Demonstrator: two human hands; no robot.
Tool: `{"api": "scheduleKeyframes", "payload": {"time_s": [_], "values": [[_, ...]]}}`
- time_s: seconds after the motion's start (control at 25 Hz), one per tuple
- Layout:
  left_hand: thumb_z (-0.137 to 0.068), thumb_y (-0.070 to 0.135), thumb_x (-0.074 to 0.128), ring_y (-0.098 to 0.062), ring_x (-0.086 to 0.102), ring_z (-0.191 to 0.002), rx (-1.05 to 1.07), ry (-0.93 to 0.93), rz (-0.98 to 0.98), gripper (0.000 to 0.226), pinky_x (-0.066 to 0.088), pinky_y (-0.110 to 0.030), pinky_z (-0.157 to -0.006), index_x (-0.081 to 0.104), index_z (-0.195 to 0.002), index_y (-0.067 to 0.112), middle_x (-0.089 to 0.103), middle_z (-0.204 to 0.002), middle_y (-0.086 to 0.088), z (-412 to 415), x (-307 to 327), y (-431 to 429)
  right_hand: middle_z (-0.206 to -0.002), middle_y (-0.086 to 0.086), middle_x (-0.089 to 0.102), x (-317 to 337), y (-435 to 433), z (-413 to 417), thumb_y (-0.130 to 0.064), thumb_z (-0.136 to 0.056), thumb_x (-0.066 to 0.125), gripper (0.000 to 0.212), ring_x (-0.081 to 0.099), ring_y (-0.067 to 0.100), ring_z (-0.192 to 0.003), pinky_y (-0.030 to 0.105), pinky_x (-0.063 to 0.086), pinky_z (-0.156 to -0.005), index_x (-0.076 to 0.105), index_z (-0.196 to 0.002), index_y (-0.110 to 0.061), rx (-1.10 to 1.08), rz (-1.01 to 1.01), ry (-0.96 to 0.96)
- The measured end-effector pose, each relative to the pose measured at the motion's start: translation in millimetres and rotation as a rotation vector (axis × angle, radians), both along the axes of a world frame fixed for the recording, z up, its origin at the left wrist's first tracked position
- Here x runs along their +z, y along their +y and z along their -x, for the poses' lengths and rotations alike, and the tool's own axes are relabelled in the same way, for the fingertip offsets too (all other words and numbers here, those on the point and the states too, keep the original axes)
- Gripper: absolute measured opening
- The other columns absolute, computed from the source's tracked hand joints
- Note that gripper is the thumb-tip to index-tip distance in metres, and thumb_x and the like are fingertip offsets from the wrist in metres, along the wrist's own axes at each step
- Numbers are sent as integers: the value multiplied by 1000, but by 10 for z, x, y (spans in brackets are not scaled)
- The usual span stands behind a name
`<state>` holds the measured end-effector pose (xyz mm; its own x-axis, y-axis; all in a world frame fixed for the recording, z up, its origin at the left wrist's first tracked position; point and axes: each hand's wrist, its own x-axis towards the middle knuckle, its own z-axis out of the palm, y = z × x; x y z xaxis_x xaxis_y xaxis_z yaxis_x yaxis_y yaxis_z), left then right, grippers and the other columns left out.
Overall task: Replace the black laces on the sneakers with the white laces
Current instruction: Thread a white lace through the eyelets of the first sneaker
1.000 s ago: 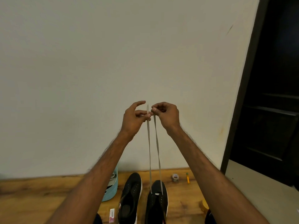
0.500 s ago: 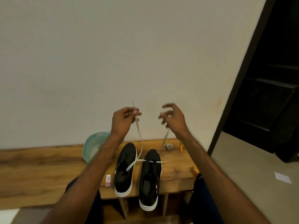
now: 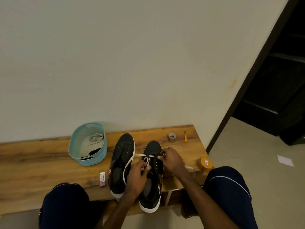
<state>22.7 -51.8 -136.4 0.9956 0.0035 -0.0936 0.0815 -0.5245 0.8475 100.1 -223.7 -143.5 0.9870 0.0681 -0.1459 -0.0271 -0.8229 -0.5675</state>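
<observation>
Two black sneakers with white soles stand side by side on a low wooden bench (image 3: 41,162), toes toward the wall. The left sneaker (image 3: 122,156) has no lace in its eyelets. A white lace (image 3: 130,162) runs through the front eyelets of the right sneaker (image 3: 151,189) and trails over the left one. My left hand (image 3: 137,176) pinches a loop of this lace over the right sneaker's tongue. My right hand (image 3: 170,160) pinches the lace at the shoe's right eyelet row.
A teal oval basket (image 3: 99,158) left of the sneakers holds a white lace bundle (image 3: 95,137) and black laces (image 3: 94,152). An eraser pack (image 3: 102,178), a tape roll (image 3: 172,136), an orange marker (image 3: 185,136) and an orange-lidded jar (image 3: 205,164) lie around. A dark doorway is at the right.
Both hands came down from head height, where they held the lace ends up, to the right sneaker. The camera tilted down to the bench.
</observation>
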Motion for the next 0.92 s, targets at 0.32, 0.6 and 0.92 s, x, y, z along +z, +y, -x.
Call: {"api": "scheduleKeyframes", "payload": {"time_s": [0.32,0.6,0.92], "values": [[-97,18,60,16,46,-102,9,-74,-81,9,31,3,-82,66,-91,17,57,-113,14,14,-78,-45,-90,0,61,-129,126,-10,-35,-96,54,18,58,18,-81,37,49,-73,56,-86,-21,-105,-56,68],[-96,22,61,5,48,-108,29,-81,-107,9,32,-2,-80,67,-91,20,57,-115,16,7,-98,-63,-88,3,65,-185,61,-63,-33,-96,56,21,59,18,-79,31,44,-64,60,-95,-12,-205,-173,118],[-95,25,62,-5,61,-104,219,-143,97,10,49,-19,-84,67,-97,34,63,-113,11,6,357,14,-90,3,71,276,17,19,-12,-97,59,14,67,15,-85,33,54,-77,73,-99,-8,-211,-316,-155]]}}
